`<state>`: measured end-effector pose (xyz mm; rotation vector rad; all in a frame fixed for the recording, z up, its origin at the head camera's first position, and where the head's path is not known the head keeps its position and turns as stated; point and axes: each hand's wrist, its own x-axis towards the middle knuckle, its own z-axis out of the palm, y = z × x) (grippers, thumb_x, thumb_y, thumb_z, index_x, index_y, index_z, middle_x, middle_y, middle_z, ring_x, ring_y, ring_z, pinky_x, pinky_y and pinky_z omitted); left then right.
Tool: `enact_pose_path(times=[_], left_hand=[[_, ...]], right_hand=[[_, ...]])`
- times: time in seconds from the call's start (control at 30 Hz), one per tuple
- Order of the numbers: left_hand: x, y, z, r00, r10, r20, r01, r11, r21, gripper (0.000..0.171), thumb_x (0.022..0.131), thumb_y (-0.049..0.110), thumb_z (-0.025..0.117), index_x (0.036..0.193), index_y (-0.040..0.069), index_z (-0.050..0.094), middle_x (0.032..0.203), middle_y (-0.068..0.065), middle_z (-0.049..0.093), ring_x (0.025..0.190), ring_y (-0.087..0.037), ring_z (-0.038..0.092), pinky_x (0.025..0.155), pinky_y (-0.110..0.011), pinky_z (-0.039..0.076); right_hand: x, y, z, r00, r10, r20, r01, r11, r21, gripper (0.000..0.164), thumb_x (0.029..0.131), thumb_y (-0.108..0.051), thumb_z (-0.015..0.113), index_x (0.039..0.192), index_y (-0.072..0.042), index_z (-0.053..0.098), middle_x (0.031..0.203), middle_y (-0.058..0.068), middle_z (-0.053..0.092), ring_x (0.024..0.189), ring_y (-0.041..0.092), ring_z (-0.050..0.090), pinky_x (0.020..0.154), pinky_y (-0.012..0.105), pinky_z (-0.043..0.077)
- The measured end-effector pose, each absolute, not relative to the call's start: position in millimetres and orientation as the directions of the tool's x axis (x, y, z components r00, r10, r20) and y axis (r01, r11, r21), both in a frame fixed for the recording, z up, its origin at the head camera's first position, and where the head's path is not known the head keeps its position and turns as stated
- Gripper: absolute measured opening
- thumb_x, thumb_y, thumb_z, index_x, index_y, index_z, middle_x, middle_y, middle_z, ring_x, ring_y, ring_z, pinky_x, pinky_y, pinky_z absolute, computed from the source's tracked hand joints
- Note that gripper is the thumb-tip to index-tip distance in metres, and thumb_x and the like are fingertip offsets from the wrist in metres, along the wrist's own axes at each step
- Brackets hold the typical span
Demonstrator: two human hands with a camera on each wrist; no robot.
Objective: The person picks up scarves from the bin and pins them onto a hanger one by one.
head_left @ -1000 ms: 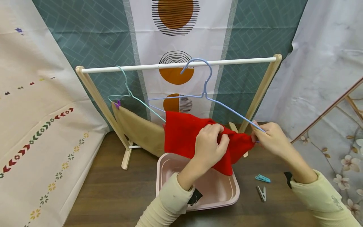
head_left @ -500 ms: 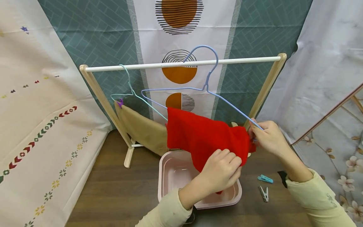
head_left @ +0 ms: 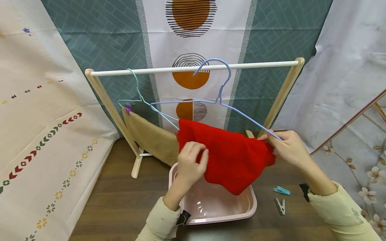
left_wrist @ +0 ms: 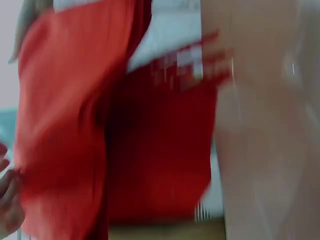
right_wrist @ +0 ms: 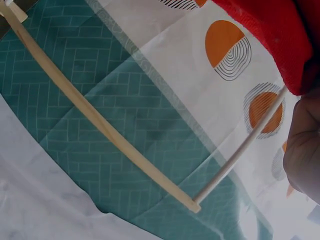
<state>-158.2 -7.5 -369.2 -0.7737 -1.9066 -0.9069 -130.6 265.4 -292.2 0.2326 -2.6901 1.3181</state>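
A red fringed cloth (head_left: 229,154) hangs over the lower bar of a light-blue hanger (head_left: 218,99). My right hand (head_left: 287,147) grips the hanger's right corner together with the cloth's edge. In the right wrist view, part of this hand (right_wrist: 304,150) shows under the red cloth. My left hand (head_left: 191,164) is in front of the cloth's left part, fingers loosely bent, thumb apart, with nothing visible between them. The left wrist view is blurred; the cloth's fringe (left_wrist: 190,65) shows there. The hanger's hook appears in front of the rail, apparently not resting on it.
A white rail (head_left: 259,64) spans a wooden rack. On its left hangs a teal hanger (head_left: 141,98) with a khaki cloth (head_left: 150,137) and purple clip (head_left: 128,109). Below stands a pink basin (head_left: 223,219). A blue clothespin (head_left: 281,190) and a grey clothespin (head_left: 281,207) lie right of it.
My left hand gripped the red cloth's lower right part half a second ago, then moved left off it. The cloth now hangs more spread, and the hanger's hook has dipped slightly.
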Motion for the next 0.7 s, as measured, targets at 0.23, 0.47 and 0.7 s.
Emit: enact_pose_path(times=[0.23,0.47,0.7], left_hand=[[-184,-54,-357,-0.759,-0.005,0.651,0.583,0.439,0.684,0.023,0.082,0.011,0.063,0.098,-0.005,0.060,0.083,-0.015,0.061,0.072,-0.026,0.056,0.063,-0.036,0.049],[-189,-61,-342,-0.914,0.163,0.372,0.392,0.113,0.913,0.016,0.089,0.004,0.054,0.101,-0.007,0.058,0.083,-0.016,0.059,0.071,-0.018,0.054,0.062,-0.026,0.049],[-188,-62,-322,-0.907,0.177,0.382,0.365,-0.120,0.923,0.016,0.092,0.002,0.048,0.103,-0.009,0.050,0.078,-0.002,0.060,0.069,-0.012,0.059,0.064,-0.025,0.051]], right_hand=[[-129,271,-294,-0.975,-0.088,0.203,-0.211,0.635,-0.743,0.021,0.082,-0.025,0.068,0.090,-0.006,0.071,0.063,-0.007,0.061,0.060,0.010,0.051,0.049,0.024,0.042],[-125,281,-291,-0.976,-0.112,0.188,-0.213,0.681,-0.700,0.018,0.080,-0.023,0.070,0.085,-0.006,0.067,0.066,-0.003,0.063,0.063,0.013,0.052,0.052,0.025,0.042],[-124,294,-280,-0.972,-0.117,0.205,-0.232,0.633,-0.738,0.010,0.082,-0.014,0.066,0.081,-0.004,0.065,0.063,-0.003,0.061,0.059,0.014,0.052,0.050,0.026,0.046]])
